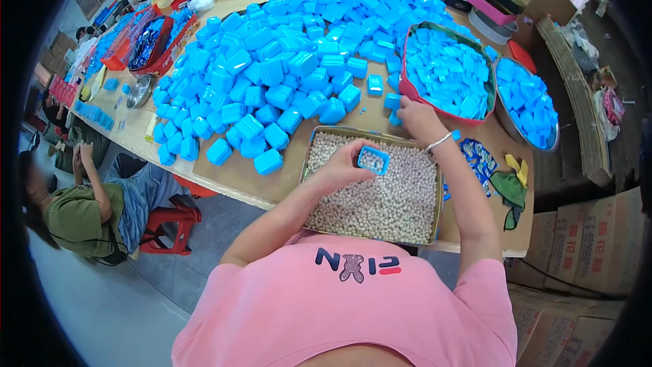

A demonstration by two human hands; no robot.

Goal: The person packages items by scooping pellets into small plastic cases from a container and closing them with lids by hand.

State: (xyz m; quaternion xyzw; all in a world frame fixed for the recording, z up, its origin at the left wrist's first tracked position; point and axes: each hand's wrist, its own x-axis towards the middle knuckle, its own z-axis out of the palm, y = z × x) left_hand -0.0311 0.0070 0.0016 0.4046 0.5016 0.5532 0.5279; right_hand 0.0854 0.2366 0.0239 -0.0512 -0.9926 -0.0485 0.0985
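Left hand (345, 164) pinches blue box (386, 165); right hand (421, 122) at blue piece (392, 100), beyond and rightward; I can't tell its grip

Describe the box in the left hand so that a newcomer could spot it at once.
Find the tray of pale pellets in front of the pink shirt. Above it, the left hand holds a small blue box. Unlike the closed-looking boxes heaped beyond, it is open, with pellets showing inside.
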